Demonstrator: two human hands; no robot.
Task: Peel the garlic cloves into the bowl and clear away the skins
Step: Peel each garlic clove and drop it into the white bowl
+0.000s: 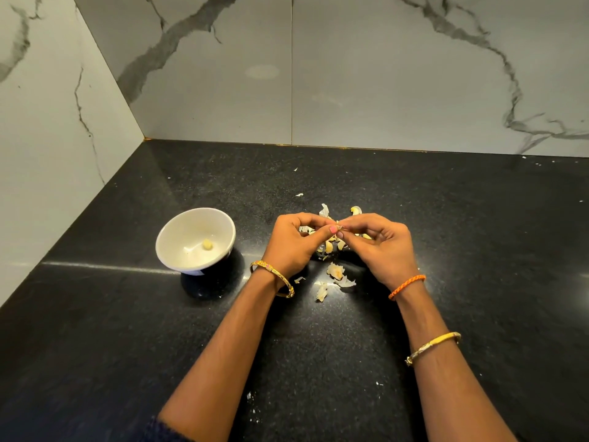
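Nearest the camera, two bare forearms reach forward over a black speckled counter [478, 250]. A few pale garlic skins [339, 275] lie on the stone between the wrists. Just beyond them the left hand [291, 242] and right hand [381, 247] meet fingertip to fingertip, both with fingers curled, pinching a small garlic clove [340, 229] between them; it is mostly hidden, so it may be only partly peeled. More skins are heaped under and just behind the hands. To the left of the left hand stands a white bowl [178, 231], apart from the skins, with one peeled clove [207, 244] on its bottom. Marble-patterned wall tiles [382, 74] rise behind the counter.
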